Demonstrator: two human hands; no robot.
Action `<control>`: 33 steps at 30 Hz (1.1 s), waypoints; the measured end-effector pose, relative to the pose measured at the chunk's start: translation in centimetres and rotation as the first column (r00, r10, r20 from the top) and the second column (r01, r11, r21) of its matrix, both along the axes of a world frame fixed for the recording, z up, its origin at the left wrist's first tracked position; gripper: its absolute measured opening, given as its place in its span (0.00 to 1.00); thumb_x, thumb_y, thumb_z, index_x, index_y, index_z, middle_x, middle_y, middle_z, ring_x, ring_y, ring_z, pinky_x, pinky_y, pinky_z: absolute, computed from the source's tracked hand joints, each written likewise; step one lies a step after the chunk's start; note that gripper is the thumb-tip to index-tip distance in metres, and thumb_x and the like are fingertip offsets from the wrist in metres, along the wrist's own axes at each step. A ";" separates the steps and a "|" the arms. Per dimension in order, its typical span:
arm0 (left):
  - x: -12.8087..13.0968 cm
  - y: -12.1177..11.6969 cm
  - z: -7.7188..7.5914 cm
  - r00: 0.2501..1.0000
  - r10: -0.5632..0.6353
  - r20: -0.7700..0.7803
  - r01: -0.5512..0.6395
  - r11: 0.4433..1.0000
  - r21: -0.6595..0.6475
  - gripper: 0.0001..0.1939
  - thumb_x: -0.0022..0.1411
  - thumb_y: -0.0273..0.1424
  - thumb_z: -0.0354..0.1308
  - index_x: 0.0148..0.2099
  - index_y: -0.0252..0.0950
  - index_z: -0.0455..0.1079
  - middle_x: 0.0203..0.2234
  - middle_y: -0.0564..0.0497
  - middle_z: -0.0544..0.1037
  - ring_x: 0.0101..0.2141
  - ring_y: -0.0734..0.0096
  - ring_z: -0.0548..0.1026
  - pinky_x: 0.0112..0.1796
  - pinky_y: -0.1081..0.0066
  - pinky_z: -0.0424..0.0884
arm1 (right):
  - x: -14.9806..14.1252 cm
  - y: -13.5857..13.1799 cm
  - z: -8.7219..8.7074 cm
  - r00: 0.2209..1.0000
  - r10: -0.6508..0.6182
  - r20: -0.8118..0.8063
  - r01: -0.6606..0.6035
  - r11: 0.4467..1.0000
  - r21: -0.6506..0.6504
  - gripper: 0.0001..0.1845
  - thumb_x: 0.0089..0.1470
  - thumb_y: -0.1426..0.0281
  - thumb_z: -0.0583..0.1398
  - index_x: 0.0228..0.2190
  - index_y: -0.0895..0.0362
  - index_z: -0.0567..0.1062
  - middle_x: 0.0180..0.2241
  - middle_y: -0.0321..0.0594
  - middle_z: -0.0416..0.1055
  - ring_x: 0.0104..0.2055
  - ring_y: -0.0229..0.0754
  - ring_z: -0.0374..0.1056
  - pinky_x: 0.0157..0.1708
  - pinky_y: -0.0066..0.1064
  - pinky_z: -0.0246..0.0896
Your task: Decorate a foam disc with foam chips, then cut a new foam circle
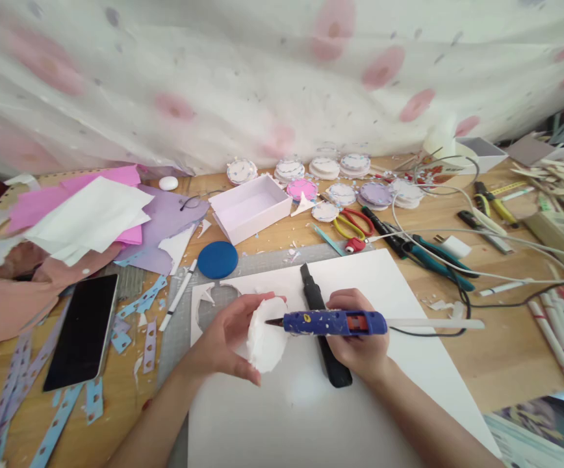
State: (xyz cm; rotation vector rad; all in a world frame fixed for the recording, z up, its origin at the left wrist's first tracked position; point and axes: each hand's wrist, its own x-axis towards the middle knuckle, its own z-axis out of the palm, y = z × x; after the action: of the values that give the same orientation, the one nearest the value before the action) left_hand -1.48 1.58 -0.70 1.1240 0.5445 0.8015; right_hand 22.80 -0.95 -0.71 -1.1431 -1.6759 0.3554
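My left hand (228, 341) grips a white foam disc (266, 351) by its edge, fingers behind and thumb in front, tilted toward me. In my right hand (357, 344) is a blue glue gun (311, 323), its dark nozzle over the disc's face; whether the tip touches cannot be told. A white glue stick (438, 323) sticks out of the gun's back. Beneath the gun, a black utility knife (333, 364) lies on a white foam board (282, 416). At the board's upper left is a round cut-out hole (203, 311).
A blue disc (217, 260) and white marker (179, 292) lie left of the board. Behind stand an open pink box (253, 211) and several decorated discs (343, 194). Scissors (353, 224), pliers (445, 257) and cables (467, 312) lie right; a phone (83, 331) and paper (89, 218) left.
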 end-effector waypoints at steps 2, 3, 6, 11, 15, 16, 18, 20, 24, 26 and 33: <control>0.0 0.0 0.2 1.000 0.011 -0.002 -0.011 1.000 -0.002 0.46 0.35 0.35 0.77 0.59 0.45 0.67 0.57 0.41 0.69 0.58 0.44 0.65 0.57 0.54 0.59 | 0.1 0.0 0.0 1.000 0.016 -0.005 -0.016 1.000 -0.005 0.14 0.45 0.81 0.59 0.35 0.55 0.69 0.31 0.39 0.68 0.29 0.40 0.68 0.26 0.31 0.64; 0.1 0.0 0.3 1.000 0.020 0.002 -0.020 1.000 -0.005 0.46 0.34 0.34 0.77 0.58 0.46 0.67 0.57 0.42 0.70 0.58 0.45 0.66 0.56 0.54 0.60 | 0.1 -0.1 0.0 1.000 0.025 -0.005 -0.025 1.000 -0.009 0.14 0.44 0.81 0.58 0.35 0.55 0.69 0.31 0.39 0.68 0.29 0.39 0.68 0.26 0.31 0.64; 0.1 0.0 0.3 0.999 0.029 0.021 -0.029 1.000 -0.003 0.45 0.34 0.34 0.78 0.57 0.47 0.67 0.56 0.43 0.70 0.57 0.46 0.66 0.55 0.56 0.62 | 0.2 -0.1 0.1 0.999 0.038 0.000 -0.038 0.999 -0.013 0.14 0.44 0.81 0.58 0.34 0.55 0.69 0.31 0.39 0.68 0.28 0.39 0.68 0.25 0.30 0.63; 0.1 -0.1 -0.2 0.998 0.035 0.056 -0.034 0.999 -0.028 0.46 0.35 0.36 0.77 0.58 0.47 0.66 0.58 0.42 0.69 0.58 0.45 0.65 0.54 0.54 0.62 | 0.3 -0.1 0.1 0.999 0.043 0.008 -0.043 0.999 -0.004 0.14 0.43 0.82 0.56 0.34 0.55 0.69 0.30 0.39 0.69 0.28 0.38 0.68 0.26 0.30 0.64; 0.0 -0.2 -0.4 0.997 0.046 0.063 -0.042 0.997 -0.057 0.46 0.34 0.36 0.78 0.57 0.46 0.66 0.58 0.41 0.68 0.59 0.43 0.64 0.55 0.53 0.61 | 0.4 -0.2 0.3 0.999 0.051 0.015 -0.051 0.999 0.000 0.14 0.43 0.82 0.56 0.34 0.56 0.69 0.29 0.38 0.69 0.27 0.38 0.68 0.24 0.28 0.63; -0.1 -0.2 -0.4 0.997 0.048 0.063 -0.044 0.997 -0.060 0.46 0.34 0.36 0.78 0.57 0.46 0.65 0.59 0.41 0.68 0.59 0.43 0.64 0.55 0.53 0.61 | 0.4 -0.2 0.3 0.999 0.051 0.018 -0.051 0.999 0.001 0.14 0.43 0.81 0.56 0.33 0.56 0.69 0.29 0.38 0.69 0.27 0.38 0.68 0.24 0.28 0.62; -0.1 -0.3 -0.4 0.997 0.050 0.062 -0.046 0.997 -0.063 0.46 0.34 0.36 0.77 0.58 0.46 0.65 0.59 0.40 0.67 0.59 0.43 0.63 0.55 0.54 0.60 | 0.5 -0.1 0.3 0.999 0.049 0.024 -0.049 0.999 0.002 0.13 0.43 0.81 0.56 0.33 0.56 0.69 0.29 0.38 0.69 0.26 0.38 0.67 0.24 0.28 0.63; -0.2 -0.3 -0.4 0.997 0.052 0.063 -0.048 0.997 -0.064 0.47 0.34 0.36 0.78 0.58 0.46 0.65 0.59 0.40 0.67 0.59 0.43 0.63 0.55 0.54 0.60 | 0.5 0.0 0.3 0.999 0.048 0.025 -0.048 0.999 0.000 0.13 0.43 0.81 0.56 0.32 0.56 0.69 0.28 0.38 0.69 0.26 0.38 0.67 0.24 0.29 0.63; -0.2 -0.3 -0.4 0.997 0.048 0.060 -0.045 0.997 -0.055 0.46 0.34 0.36 0.78 0.57 0.46 0.65 0.58 0.41 0.68 0.59 0.45 0.64 0.55 0.56 0.61 | 0.6 0.1 0.3 0.998 0.058 0.031 -0.058 0.998 -0.001 0.12 0.43 0.81 0.56 0.32 0.56 0.69 0.28 0.38 0.69 0.26 0.38 0.68 0.24 0.29 0.64; -0.1 -0.3 -0.4 0.998 0.039 0.053 -0.037 0.998 -0.052 0.46 0.34 0.37 0.78 0.57 0.47 0.65 0.58 0.41 0.68 0.58 0.46 0.64 0.54 0.57 0.61 | 0.6 0.0 0.3 0.998 0.057 0.040 -0.057 0.998 0.001 0.13 0.43 0.81 0.56 0.33 0.56 0.69 0.28 0.38 0.69 0.27 0.38 0.68 0.24 0.29 0.64; 0.1 -0.1 0.1 1.000 0.016 0.011 -0.016 1.000 -0.014 0.45 0.35 0.36 0.77 0.57 0.46 0.65 0.58 0.43 0.68 0.57 0.47 0.65 0.54 0.57 0.61 | 0.6 0.0 0.0 0.999 0.036 0.032 -0.035 0.999 -0.035 0.12 0.44 0.81 0.56 0.32 0.55 0.69 0.29 0.38 0.69 0.28 0.38 0.68 0.27 0.29 0.64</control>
State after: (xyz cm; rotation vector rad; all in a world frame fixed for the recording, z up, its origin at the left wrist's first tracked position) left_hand -1.37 1.50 -0.60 1.1035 0.5496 0.8158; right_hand 23.45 -0.97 -0.67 -1.1513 -1.7262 0.3910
